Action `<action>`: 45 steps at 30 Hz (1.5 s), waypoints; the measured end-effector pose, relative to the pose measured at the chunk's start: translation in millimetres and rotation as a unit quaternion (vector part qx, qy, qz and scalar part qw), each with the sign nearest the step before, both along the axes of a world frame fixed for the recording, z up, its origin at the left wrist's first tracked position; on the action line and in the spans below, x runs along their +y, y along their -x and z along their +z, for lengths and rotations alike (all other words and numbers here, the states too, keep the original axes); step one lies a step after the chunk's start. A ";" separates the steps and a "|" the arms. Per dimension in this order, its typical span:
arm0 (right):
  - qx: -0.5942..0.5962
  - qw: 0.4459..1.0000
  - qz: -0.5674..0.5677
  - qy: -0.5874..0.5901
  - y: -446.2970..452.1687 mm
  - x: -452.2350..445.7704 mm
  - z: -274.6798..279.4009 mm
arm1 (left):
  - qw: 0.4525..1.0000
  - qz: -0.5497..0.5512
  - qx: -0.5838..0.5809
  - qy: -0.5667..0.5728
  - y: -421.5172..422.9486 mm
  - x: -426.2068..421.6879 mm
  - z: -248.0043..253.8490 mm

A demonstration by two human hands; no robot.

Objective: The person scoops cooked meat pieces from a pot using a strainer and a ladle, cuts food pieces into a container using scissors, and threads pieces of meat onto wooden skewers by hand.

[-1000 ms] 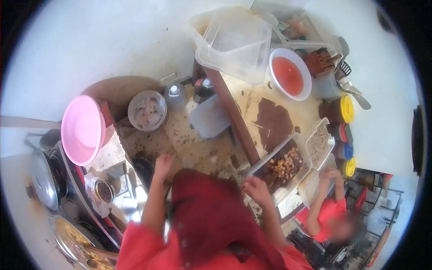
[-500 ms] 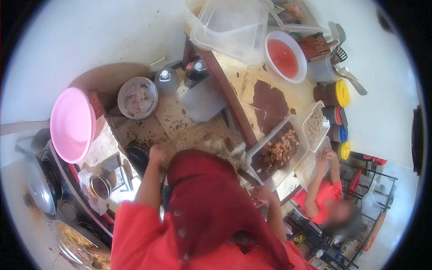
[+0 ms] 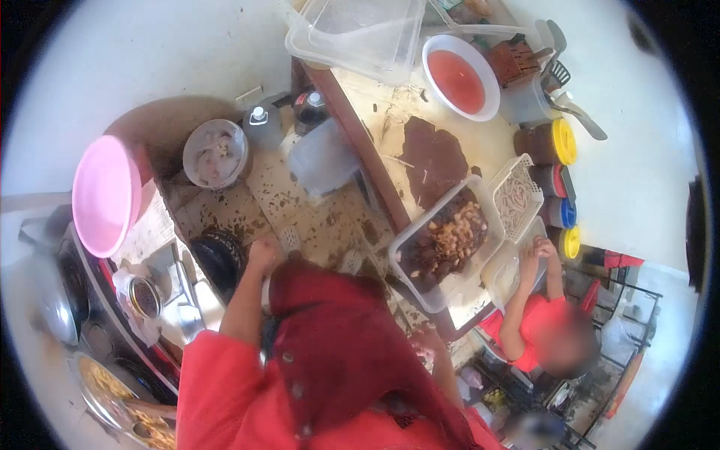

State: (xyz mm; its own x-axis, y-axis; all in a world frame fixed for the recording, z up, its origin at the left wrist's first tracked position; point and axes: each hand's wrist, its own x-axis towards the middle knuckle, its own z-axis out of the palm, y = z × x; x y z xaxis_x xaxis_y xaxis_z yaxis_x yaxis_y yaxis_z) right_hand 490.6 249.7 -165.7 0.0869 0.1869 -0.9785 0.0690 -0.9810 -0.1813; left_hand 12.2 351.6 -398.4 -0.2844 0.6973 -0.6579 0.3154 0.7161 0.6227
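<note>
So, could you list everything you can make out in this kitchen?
Pink basin: one, left.
Jar of dark bits: one, left.
Pan: one, silvery, yellow food inside, lower left.
Bucket: one, whitish, beside the bottles.
Bottles: two, one clear, one dark.
Table: one, brown-edged, centre.
Bowl: one, white, red liquid inside, on the table.
Clear tub: one, brown and golden food inside, table's near end.
Basket: one, white, beside the tub.
Lidded jars: four; lids two yellow, one red, one blue, right.
Co-worker: one, red top, right.
Own left hand: one, bare.
Own right hand: one, bare, blurred.
</note>
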 end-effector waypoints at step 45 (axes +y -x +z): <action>0.084 0.901 -0.159 -0.396 -64.3 294.3 -553.7 | 0.945 -0.089 -0.285 -0.133 -246.1 99.9 -454.8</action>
State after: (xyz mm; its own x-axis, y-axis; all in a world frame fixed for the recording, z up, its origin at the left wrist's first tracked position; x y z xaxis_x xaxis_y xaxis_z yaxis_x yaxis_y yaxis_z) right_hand 554.9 543.9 -719.3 0.1228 0.8231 -0.5545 -0.2870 -0.5054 -0.8138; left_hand 258.3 451.5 -853.2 0.2010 0.8628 -0.4638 -0.0253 0.4779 0.8781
